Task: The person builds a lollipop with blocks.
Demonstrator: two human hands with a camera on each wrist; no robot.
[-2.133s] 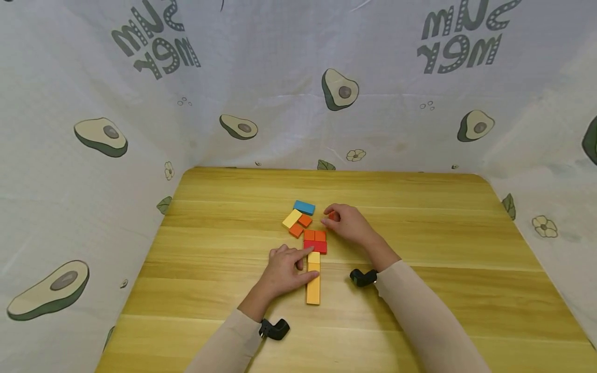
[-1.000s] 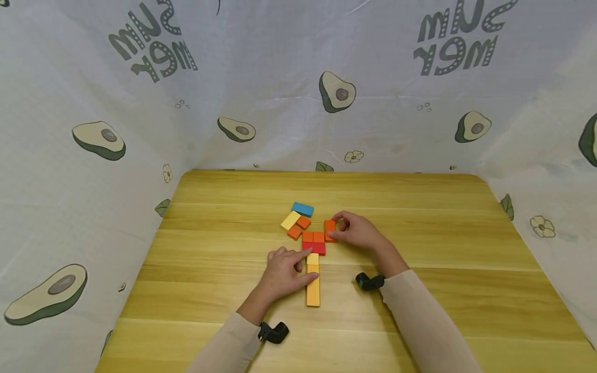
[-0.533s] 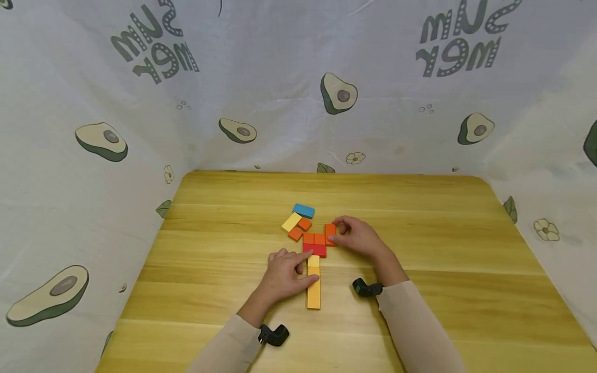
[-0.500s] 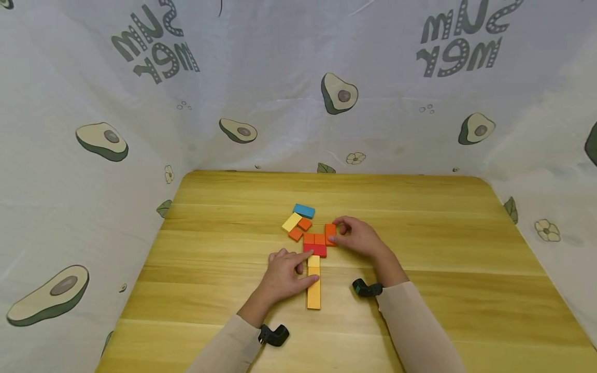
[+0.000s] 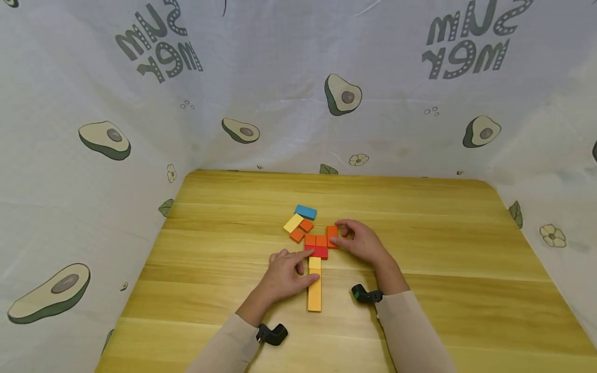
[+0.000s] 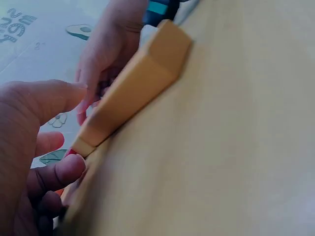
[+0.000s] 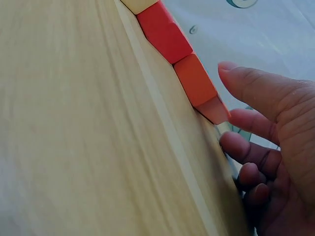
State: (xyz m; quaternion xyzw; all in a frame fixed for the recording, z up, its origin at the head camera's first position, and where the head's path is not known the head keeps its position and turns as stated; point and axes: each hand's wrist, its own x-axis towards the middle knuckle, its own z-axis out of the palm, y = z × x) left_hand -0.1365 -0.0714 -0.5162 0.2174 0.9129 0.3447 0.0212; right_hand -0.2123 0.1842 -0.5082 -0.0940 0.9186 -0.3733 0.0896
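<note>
A row of blocks runs away from me in the head view: a long yellow block [image 5: 314, 298], a small pale yellow block [image 5: 315, 263], a red block [image 5: 323, 253] and two orange squares [image 5: 321, 241]. My left hand [image 5: 283, 274] lies over the row, its index fingertip on the red block and its thumb on the long yellow block. An orange rectangular block [image 5: 331, 231] stands beside the orange squares. My right hand [image 5: 364, 242] holds it lightly, thumb at the near part and index finger at the far end. In the left wrist view the long yellow block [image 6: 133, 83] rises close by.
Beyond the row, to the left, lie a blue block [image 5: 305, 212], a pale yellow block [image 5: 293, 223] and two small orange blocks [image 5: 297, 235]. The wooden table [image 5: 443, 223] ends at a printed curtain [image 5: 280, 62] at the back and sides.
My right hand has brought the orange rectangular block down beside the orange squares, then shifted it slightly towards me. The left hand keeps its place on the row.
</note>
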